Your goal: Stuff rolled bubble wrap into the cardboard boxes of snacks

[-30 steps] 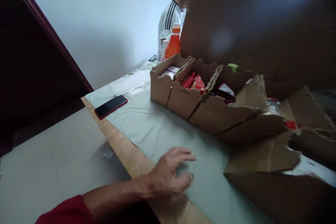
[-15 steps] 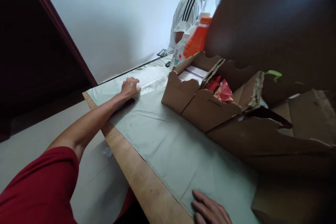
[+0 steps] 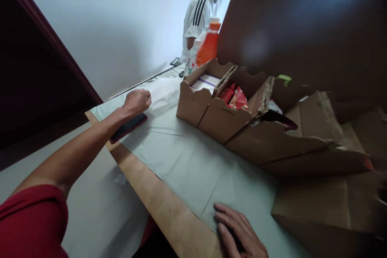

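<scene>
My left hand (image 3: pixel 137 101) is stretched out to the far left of the table, its fingers curled into a closed grip at the near edge of a clear sheet of bubble wrap (image 3: pixel 165 93). The fingertips are partly hidden, but the wrap meets them. Under my left wrist lies a dark phone with a red edge (image 3: pixel 128 127), partly covered by the forearm. My right hand (image 3: pixel 242 231) rests on the pale green tablecloth (image 3: pixel 187 161) near the front edge, fingers spread and holding nothing.
Joined cardboard bins (image 3: pixel 238 127) run along the table's right side, holding white boxes (image 3: pixel 207 82) and red packets (image 3: pixel 238 98). Behind them stands an orange bottle (image 3: pixel 208 46) beside clear ones. Another person in a white striped shirt (image 3: pixel 196 14) sits at the far end.
My left hand's fingers have curled in from a looser reach over the bubble wrap. More of the phone shows. The view has turned slightly right; my right hand stays on the cloth.
</scene>
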### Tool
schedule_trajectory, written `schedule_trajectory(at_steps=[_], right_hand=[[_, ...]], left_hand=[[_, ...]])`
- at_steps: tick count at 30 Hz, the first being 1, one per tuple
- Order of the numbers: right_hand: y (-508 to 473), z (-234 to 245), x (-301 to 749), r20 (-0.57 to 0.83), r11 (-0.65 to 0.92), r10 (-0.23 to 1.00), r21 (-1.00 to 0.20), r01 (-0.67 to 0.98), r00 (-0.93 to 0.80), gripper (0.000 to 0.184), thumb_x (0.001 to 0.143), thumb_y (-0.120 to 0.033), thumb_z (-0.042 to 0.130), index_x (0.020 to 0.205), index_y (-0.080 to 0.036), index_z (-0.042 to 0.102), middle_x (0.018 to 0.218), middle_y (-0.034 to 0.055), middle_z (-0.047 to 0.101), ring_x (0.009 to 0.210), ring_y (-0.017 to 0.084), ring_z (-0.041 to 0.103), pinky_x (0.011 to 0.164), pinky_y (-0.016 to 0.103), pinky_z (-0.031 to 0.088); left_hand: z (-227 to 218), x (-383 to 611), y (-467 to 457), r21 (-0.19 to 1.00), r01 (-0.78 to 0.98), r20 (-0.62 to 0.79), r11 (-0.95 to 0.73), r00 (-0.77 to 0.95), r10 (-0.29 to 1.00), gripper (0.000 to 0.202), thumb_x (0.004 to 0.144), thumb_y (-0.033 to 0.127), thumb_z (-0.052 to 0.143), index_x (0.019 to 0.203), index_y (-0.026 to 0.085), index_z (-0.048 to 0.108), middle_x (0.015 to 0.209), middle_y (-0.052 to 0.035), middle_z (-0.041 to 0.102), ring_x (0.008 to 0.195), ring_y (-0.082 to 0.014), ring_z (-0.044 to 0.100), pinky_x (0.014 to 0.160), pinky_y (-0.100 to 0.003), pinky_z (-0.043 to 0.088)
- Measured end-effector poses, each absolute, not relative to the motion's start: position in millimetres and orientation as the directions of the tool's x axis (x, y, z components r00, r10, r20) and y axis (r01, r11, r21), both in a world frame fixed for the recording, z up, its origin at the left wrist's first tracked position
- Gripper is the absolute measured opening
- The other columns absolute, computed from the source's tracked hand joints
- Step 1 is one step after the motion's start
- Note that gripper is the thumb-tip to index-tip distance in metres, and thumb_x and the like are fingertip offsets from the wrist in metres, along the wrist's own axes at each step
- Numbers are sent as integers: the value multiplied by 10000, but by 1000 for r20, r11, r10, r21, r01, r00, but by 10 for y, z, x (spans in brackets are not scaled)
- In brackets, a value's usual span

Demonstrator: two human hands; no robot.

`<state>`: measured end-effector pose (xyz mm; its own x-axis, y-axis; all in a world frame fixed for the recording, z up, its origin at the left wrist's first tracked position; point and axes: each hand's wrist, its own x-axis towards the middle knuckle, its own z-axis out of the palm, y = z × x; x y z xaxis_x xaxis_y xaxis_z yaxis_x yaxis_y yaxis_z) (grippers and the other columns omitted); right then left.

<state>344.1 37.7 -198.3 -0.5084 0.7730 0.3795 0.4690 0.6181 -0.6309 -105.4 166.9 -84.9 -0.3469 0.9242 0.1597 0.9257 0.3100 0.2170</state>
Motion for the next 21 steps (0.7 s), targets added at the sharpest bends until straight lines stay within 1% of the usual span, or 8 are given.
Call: schedule_trajectory(at_steps=[3, 5, 7, 9, 12, 15, 18, 21], right_hand=[[344, -1929, 3424, 329, 514, 840, -737, 438, -432, 200, 966, -315, 621, 1047, -300, 804, 1158, 71, 799, 1053, 274, 777, 917, 400, 660], [316, -1858, 3411, 198, 369, 892, -838, 401, -406, 223, 963, -384, 622, 1056, -288, 801, 1160, 90, 795, 1075, 280, 768, 947, 415, 645], [300, -1772, 3390, 3, 158, 910, -927, 339, -415, 304, 942, -461, 638, 1118, -258, 780, 1168, 120, 787, 1071, 287, 765, 946, 428, 637], [308, -1698, 3359, -182, -66, 877, -963, 263, -445, 443, 913, -527, 665, 1226, -220, 728, 1226, 152, 759, 1088, 290, 752, 913, 416, 631], [347, -1634, 3292, -319, -273, 828, -948, 165, -462, 664, 866, -609, 687, 1365, -178, 615, 1328, 183, 696, 1136, 293, 716, 796, 360, 613], [402, -1589, 3222, -293, -252, 838, -956, 149, -461, 669, 837, -602, 686, 1345, -176, 601, 1226, 139, 726, 1008, 260, 722, 712, 316, 566], [517, -1547, 3206, -142, 20, 924, -909, 416, -355, 424, 813, -403, 736, 1180, -200, 675, 1032, 49, 750, 893, 214, 687, 741, 288, 514], [665, -1531, 3268, -100, 54, 967, -817, 575, -233, 174, 837, -218, 656, 1001, -204, 710, 884, 3, 730, 809, 181, 658, 695, 255, 469]], left_hand=[[-780, -593, 1212, 215, 969, 58, 122, -138, 989, 188, 884, 149, 557, 896, 168, 743, 866, -94, 747, 825, -252, 697, 801, -347, 496], [-804, -228, 869, 235, 972, -25, -24, 30, 999, 153, 856, 138, 581, 829, 194, 720, 840, -60, 740, 752, -211, 692, 726, -301, 495], [-860, 152, 549, 242, 961, -80, -137, 161, 984, 142, 873, 151, 569, 811, 195, 688, 916, -68, 740, 754, -204, 696, 709, -299, 512], [-929, 528, 285, 242, 938, -137, -248, 286, 948, 138, 896, 147, 533, 865, 185, 662, 1056, -100, 731, 784, -216, 713, 715, -322, 551], [-1059, 1045, 0, 246, 879, -195, -409, 458, 867, 157, 900, 119, 495, 956, 168, 633, 1202, -150, 692, 858, -260, 738, 728, -387, 616], [-1241, 1429, -197, 244, 824, -184, -511, 557, 810, 190, 889, 90, 474, 987, 153, 624, 1196, -186, 693, 950, -310, 748, 785, -457, 650], [-1443, 1628, -308, 228, 807, -92, -545, 575, 813, 216, 875, 66, 459, 981, 150, 627, 1197, -213, 712, 950, -318, 767, 810, -478, 659], [-1566, 1674, -378, 251, 749, 97, -613, 611, 786, 190, 917, 141, 491, 1045, 162, 631, 1333, -228, 680, 980, -308, 777, 800, -442, 668]])
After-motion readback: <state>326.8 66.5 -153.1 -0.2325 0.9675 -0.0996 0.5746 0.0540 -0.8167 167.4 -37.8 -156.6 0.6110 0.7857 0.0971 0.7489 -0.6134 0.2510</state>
